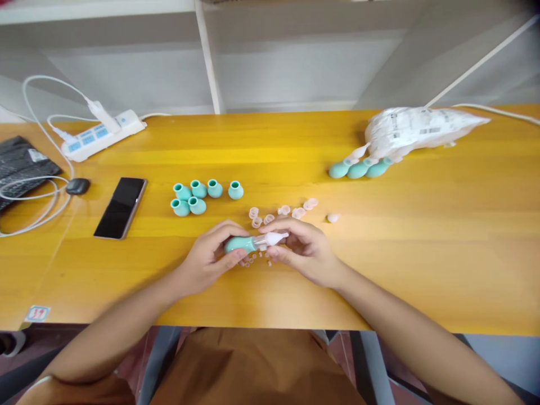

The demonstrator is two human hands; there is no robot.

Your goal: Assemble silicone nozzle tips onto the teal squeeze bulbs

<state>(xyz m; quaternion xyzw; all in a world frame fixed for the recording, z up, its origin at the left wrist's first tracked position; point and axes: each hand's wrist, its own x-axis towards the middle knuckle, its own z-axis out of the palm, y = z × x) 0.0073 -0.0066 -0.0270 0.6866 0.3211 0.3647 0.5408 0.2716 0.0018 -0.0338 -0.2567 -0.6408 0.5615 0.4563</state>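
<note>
Between my two hands lies a nasal aspirator, made up of a teal squeeze bulb [239, 244], a clear collar and a white pointed tip [276, 238]. My left hand [211, 256] is wrapped round the bulb. At the other end, the fingers of my right hand [306, 247] hold the tip, which points right. Just beyond my hands are several clear plastic collars [269, 219]. Tiny clear rings [253, 257] lie under the aspirator, partly hidden by my hands. A loose white tip [333, 217] rests to the right.
Several open-necked teal bulbs [198, 189] stand at the left, beyond my left hand. Three assembled aspirators [358, 168] lie against a white plastic bag [422, 129] at the back right. A phone [120, 208], power strip [103, 135], cables and black package [23, 163] occupy the left side.
</note>
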